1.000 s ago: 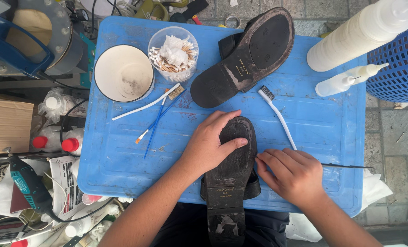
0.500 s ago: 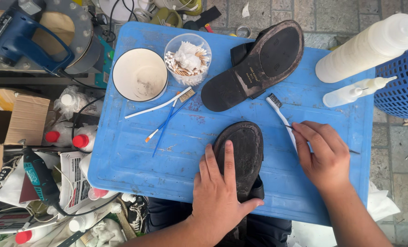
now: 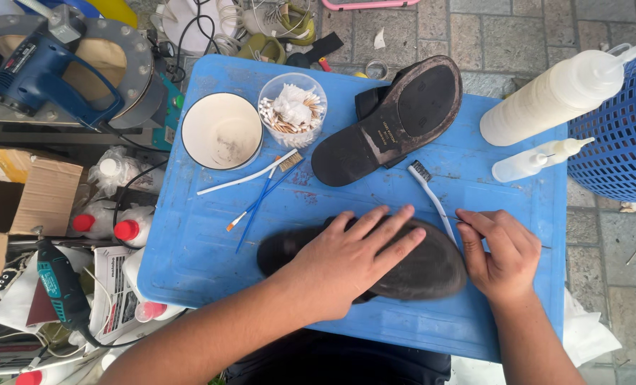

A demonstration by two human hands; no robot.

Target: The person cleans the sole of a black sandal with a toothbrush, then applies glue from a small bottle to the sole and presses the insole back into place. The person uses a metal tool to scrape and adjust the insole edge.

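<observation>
Left hand (image 3: 346, 260) lies flat, fingers spread, pressing a black shoe (image 3: 403, 267) sole-up near the blue tabletop's (image 3: 189, 242) front edge. Right hand (image 3: 500, 253) — fingers curled, pinching a thin tool; white brush (image 3: 432, 199) just beside it.

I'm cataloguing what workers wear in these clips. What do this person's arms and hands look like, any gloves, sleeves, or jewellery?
Both the left hand and the right hand are bare: no gloves, rings, watch or bracelets show. The forearms are uncovered too, with no sleeve in view up to the frame edge. Fingernails are short and unpainted. No tape, bandages or markings are visible on either hand.
</observation>
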